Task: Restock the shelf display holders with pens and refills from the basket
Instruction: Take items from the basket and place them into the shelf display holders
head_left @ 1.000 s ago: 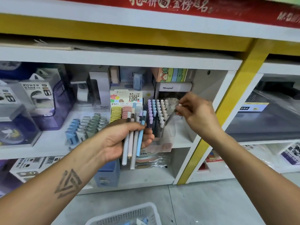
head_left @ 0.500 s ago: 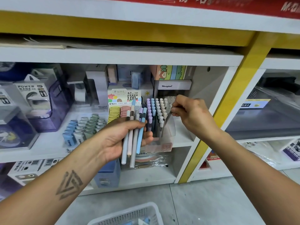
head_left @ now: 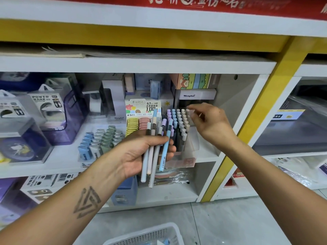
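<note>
Several pastel pens sit gripped in the left hand; the right hand, fingers loosely spread, hovers beside the pen holder.

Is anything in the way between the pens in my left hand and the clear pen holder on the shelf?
Partly. The right hand hovers over the pen holder, above its back right rows. The left hand grips the pens just in front of the holder, and nothing else visible stands between them.
</note>
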`<state>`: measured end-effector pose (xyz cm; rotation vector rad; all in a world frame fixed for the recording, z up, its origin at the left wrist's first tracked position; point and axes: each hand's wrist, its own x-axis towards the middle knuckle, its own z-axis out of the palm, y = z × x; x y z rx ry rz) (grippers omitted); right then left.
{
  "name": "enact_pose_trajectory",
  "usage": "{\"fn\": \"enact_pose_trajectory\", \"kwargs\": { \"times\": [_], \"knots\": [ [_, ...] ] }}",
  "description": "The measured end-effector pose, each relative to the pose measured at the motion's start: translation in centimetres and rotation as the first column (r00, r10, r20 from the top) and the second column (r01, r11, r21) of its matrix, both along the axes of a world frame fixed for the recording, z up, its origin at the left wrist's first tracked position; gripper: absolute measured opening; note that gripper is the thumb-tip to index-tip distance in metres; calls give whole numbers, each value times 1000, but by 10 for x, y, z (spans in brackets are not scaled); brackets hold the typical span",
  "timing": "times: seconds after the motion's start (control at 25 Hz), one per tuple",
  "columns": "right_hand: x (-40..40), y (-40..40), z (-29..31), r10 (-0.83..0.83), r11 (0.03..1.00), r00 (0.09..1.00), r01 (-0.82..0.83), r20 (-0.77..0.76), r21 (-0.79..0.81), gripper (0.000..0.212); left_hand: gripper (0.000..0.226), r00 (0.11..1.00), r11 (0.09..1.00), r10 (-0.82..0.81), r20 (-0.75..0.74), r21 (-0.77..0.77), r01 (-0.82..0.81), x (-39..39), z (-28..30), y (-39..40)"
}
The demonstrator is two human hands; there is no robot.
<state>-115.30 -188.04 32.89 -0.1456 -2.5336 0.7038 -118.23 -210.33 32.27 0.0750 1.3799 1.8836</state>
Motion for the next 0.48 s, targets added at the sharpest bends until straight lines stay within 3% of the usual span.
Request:
{"fn": "enact_pose_trajectory", "kwargs": {
  "times": [0.08,0.16,0.24,0.36,0.48],
  "knots": [
    [3,-15,12,85,909,996,-87,-24,-407,16,28,1000,1000,-10,-18,24,11,0,1,-1],
    [7,-31,19,184,778,982,-127,30,-616,12,29,999,999,-19,-26,41,20,2,3,0],
    [10,-41,21,250,725,965,-136,74,-676,13,24,999,998,-32,-18,50,33,3,5,1],
    [12,-42,28,181,625,983,-135,-26,-769,13,21,997,996,-39,62,83,34,4,7,0],
    [14,-30,40,18,674,980,-157,-198,-721,14,22,993,994,44,105,94,-54,-2,10,-5]
  ]
}}
